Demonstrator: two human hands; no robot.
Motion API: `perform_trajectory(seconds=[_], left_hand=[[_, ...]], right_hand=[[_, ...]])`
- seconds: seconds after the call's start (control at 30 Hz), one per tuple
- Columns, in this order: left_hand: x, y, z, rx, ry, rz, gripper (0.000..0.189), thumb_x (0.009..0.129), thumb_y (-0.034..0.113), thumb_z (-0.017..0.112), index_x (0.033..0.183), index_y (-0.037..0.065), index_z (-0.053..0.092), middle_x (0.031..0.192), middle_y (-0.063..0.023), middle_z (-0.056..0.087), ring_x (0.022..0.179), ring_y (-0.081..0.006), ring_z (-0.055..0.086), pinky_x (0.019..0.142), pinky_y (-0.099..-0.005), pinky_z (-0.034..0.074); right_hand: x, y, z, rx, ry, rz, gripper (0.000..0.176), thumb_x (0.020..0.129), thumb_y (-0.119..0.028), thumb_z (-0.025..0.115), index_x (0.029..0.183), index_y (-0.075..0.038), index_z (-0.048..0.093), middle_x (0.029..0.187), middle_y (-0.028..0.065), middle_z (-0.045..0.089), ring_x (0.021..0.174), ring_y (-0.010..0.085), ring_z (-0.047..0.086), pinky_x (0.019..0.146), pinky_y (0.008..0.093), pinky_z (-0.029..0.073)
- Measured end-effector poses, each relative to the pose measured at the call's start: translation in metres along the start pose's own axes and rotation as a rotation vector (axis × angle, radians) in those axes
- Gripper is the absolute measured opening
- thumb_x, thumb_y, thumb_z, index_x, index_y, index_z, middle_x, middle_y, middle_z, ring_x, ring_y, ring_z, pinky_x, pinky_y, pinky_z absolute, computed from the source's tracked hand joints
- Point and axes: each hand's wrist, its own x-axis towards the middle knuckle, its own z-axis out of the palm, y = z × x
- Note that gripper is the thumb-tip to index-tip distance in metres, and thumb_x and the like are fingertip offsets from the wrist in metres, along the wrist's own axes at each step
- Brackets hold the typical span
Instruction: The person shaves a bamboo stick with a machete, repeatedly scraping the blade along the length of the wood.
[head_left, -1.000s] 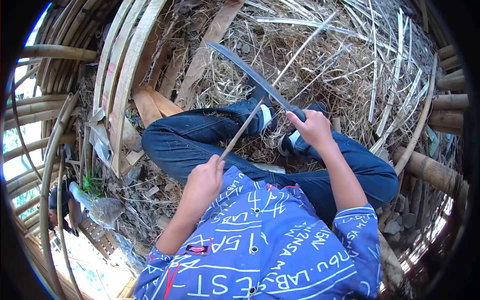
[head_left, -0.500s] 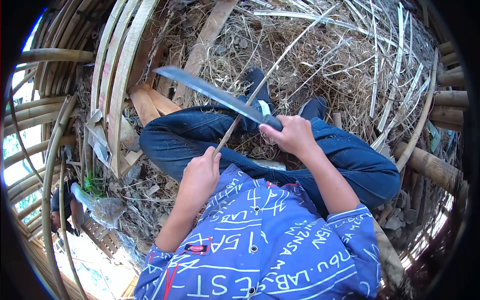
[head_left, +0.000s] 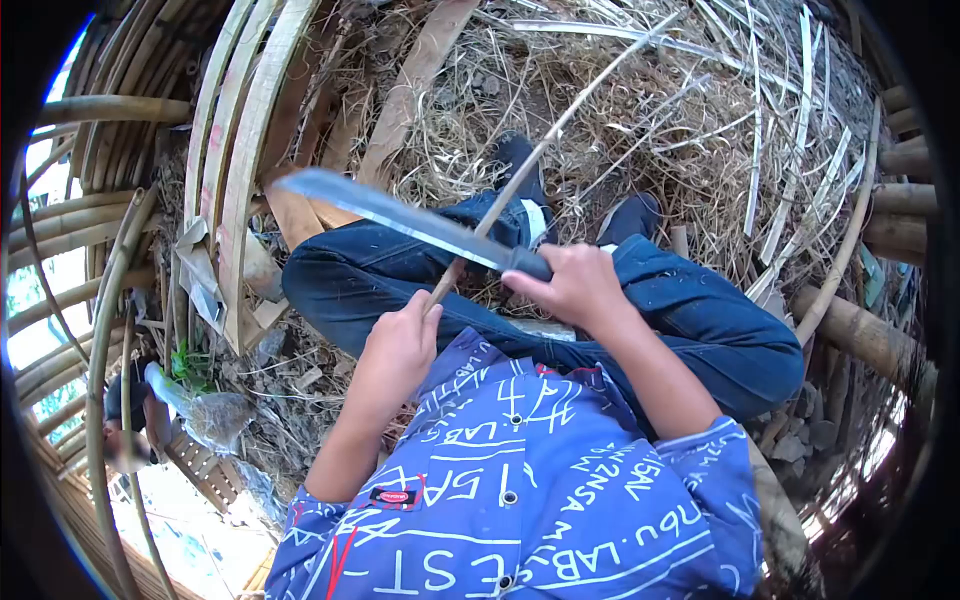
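Note:
My left hand (head_left: 397, 345) is closed around the near end of a long, thin bamboo strip (head_left: 553, 133). The strip slants up and away to the right, past my shoes. In my right hand (head_left: 571, 285) I grip the dark handle of a machete (head_left: 390, 213), fingers wrapped round it. Its broad blade points left and lies across the strip, a short way beyond my left hand. The blade's tip is slightly blurred. Where the two cross, the blade covers part of the strip.
Curly shavings (head_left: 640, 110) cover the ground around my shoes (head_left: 630, 218). Split bamboo slats (head_left: 237, 150) lean at the left, near bamboo poles (head_left: 110, 108). A thick bamboo pole (head_left: 860, 335) lies at the right. Another person (head_left: 128, 425) is at the lower left, beyond the poles.
The machete has moved toward me and slightly left along the strip, with my right hand following. My left hand keeps its hold, almost unmoved.

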Motion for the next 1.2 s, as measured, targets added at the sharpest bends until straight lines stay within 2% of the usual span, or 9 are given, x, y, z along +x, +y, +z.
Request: perform_trajectory(seconds=[0.23, 0.3, 0.33, 0.47, 0.7, 0.9, 1.03, 1.1, 1.2], left_hand=[[0.005, -0.013, 0.015, -0.194, -0.032, 0.016, 0.02, 0.097, 0.017, 0.052, 0.096, -0.003, 0.054, 0.072, -0.0275, 0.056, 0.074, -0.0499, 0.055, 0.06, -0.0446, 0.043], [0.007, -0.018, 0.013, -0.213, -0.014, 0.032, 0.019, 0.097, 0.017, 0.052, 0.096, -0.003, 0.053, 0.071, -0.0259, 0.055, 0.066, -0.0446, 0.054, 0.06, -0.0426, 0.043], [0.008, -0.016, 0.008, -0.205, -0.015, 0.013, 0.019, 0.097, 0.016, 0.052, 0.095, -0.002, 0.052, 0.066, -0.0209, 0.052, 0.057, -0.0297, 0.049, 0.057, -0.039, 0.041], [0.012, -0.012, -0.002, -0.212, -0.082, 0.0, 0.019, 0.098, 0.016, 0.052, 0.096, -0.002, 0.053, 0.061, -0.0103, 0.045, 0.059, -0.0131, 0.04, 0.055, -0.0345, 0.038], [0.006, -0.014, 0.006, -0.293, -0.139, -0.034, 0.02, 0.098, 0.017, 0.052, 0.098, -0.003, 0.054, 0.065, -0.0115, 0.048, 0.062, -0.0133, 0.042, 0.058, -0.0332, 0.04], [0.009, -0.008, -0.001, -0.253, -0.099, -0.044, 0.018, 0.097, 0.016, 0.052, 0.096, -0.002, 0.053, 0.063, -0.0139, 0.048, 0.058, -0.018, 0.042, 0.056, -0.0364, 0.04], [0.007, -0.006, -0.006, -0.195, -0.057, -0.001, 0.019, 0.097, 0.016, 0.052, 0.092, -0.002, 0.051, 0.062, -0.0163, 0.048, 0.056, -0.0204, 0.04, 0.055, -0.0371, 0.039], [0.0, -0.007, -0.012, -0.19, -0.08, -0.021, 0.019, 0.098, 0.016, 0.051, 0.092, -0.003, 0.051, 0.064, -0.0175, 0.049, 0.056, -0.0216, 0.041, 0.056, -0.0377, 0.04], [-0.002, -0.004, -0.002, -0.195, -0.084, -0.027, 0.02, 0.098, 0.017, 0.051, 0.095, -0.003, 0.051, 0.067, -0.0197, 0.05, 0.057, -0.0237, 0.045, 0.057, -0.0387, 0.041]], right_hand=[[0.033, 0.064, -0.013, -0.036, 0.102, 0.258, 0.066, 0.083, -0.067, 0.056, 0.078, -0.003, 0.071, 0.069, 0.0213, 0.066, 0.072, 0.0385, 0.068, 0.067, 0.0479, 0.053], [0.025, 0.056, -0.013, -0.032, 0.131, 0.266, 0.065, 0.083, -0.066, 0.056, 0.078, -0.003, 0.071, 0.068, 0.0217, 0.066, 0.072, 0.0388, 0.067, 0.067, 0.048, 0.053], [0.021, 0.046, -0.011, 0.062, 0.117, 0.231, 0.065, 0.083, -0.066, 0.056, 0.075, -0.003, 0.07, 0.068, 0.0219, 0.065, 0.07, 0.0392, 0.067, 0.066, 0.048, 0.053], [0.006, 0.014, 0.006, -0.029, -0.001, 0.051, 0.066, 0.082, -0.067, 0.056, 0.072, -0.003, 0.067, 0.066, 0.0213, 0.065, 0.068, 0.0393, 0.067, 0.065, 0.048, 0.053], [0.042, 0.077, -0.006, -0.045, 0.109, 0.247, 0.068, 0.082, -0.069, 0.054, 0.074, -0.003, 0.071, 0.067, 0.0199, 0.066, 0.07, 0.0373, 0.068, 0.064, 0.045, 0.053], [0.024, 0.036, -0.004, 0.19, 0.096, 0.205, 0.069, 0.083, -0.067, 0.055, 0.073, 0.0, 0.067, 0.069, 0.0242, 0.065, 0.071, 0.0419, 0.067, 0.068, 0.0484, 0.053], [0.014, 0.015, 0.0, -0.014, 0.011, 0.05, 0.069, 0.082, -0.069, 0.054, 0.07, -0.002, 0.066, 0.066, 0.0217, 0.065, 0.069, 0.0396, 0.067, 0.067, 0.049, 0.052], [0.027, 0.041, -0.001, -0.081, 0.13, 0.05, 0.07, 0.082, -0.071, 0.053, 0.071, -0.003, 0.066, 0.066, 0.0214, 0.065, 0.068, 0.0381, 0.067, 0.065, 0.0482, 0.053], [0.054, 0.083, -0.014, -0.098, 0.174, 0.236, 0.072, 0.082, -0.072, 0.052, 0.076, -0.003, 0.07, 0.069, 0.0207, 0.067, 0.069, 0.0367, 0.068, 0.063, 0.0474, 0.054]])
